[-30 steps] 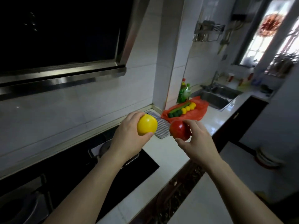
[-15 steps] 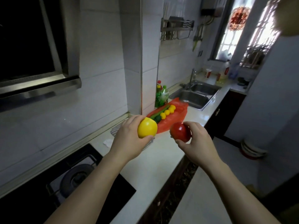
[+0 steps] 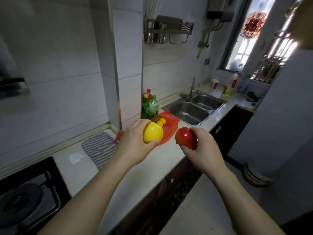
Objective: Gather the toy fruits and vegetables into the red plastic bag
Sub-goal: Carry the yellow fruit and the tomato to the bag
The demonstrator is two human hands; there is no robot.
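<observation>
- Over the white tabletop (image 3: 144,168), the left grip (image 3: 133,143) is curled round a yellow toy fruit (image 3: 153,133). The right grip (image 3: 203,146) clasps a red toy fruit (image 3: 186,138) at its 3 o'clock, and the two fruits are apart.
- Both fruits are in the air; the red plastic bag (image 3: 171,123) lies flat on the tabletop just beyond, at about 12 o'clock of the yellow fruit.
- Step in hand, as I judge it: carrying this pair to the bag.
- Next move likely calls for finding the bag's mouth, which I cannot see, and freeing a grip to open it.
- Count: one yellow fruit, one red fruit, one bag.
- On the bag I count two small yellow toys (image 3: 160,122) and one green toy (image 3: 155,119); more may be hidden behind the left grip.
</observation>
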